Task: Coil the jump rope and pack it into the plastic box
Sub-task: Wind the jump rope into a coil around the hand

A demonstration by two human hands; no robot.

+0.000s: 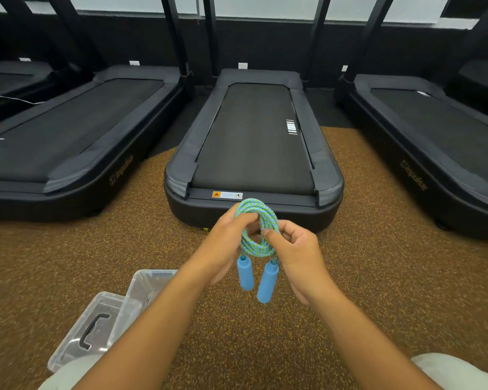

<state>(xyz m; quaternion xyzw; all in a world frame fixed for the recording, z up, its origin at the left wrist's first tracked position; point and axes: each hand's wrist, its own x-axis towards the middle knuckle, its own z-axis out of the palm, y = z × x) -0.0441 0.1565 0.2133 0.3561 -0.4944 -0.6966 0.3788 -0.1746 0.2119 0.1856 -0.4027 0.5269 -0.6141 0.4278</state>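
Note:
The jump rope (254,212) is a blue-and-green braided cord wound into a small coil, held up in front of me. Its two blue foam handles (261,282) hang down side by side below the coil. My left hand (223,246) grips the coil's left side, fingers through the loop. My right hand (296,251) pinches the coil's right side with thumb and fingers. The clear plastic box (150,285) sits open on the floor to the lower left, partly hidden by my left forearm. Its clear lid (90,327) with a black handle lies next to it.
A black treadmill (254,142) stands straight ahead, its rear end just beyond my hands. More treadmills (68,136) flank it left and right. The floor (378,277) is speckled brown rubber. My knees in light trousers (457,370) show at the bottom corners.

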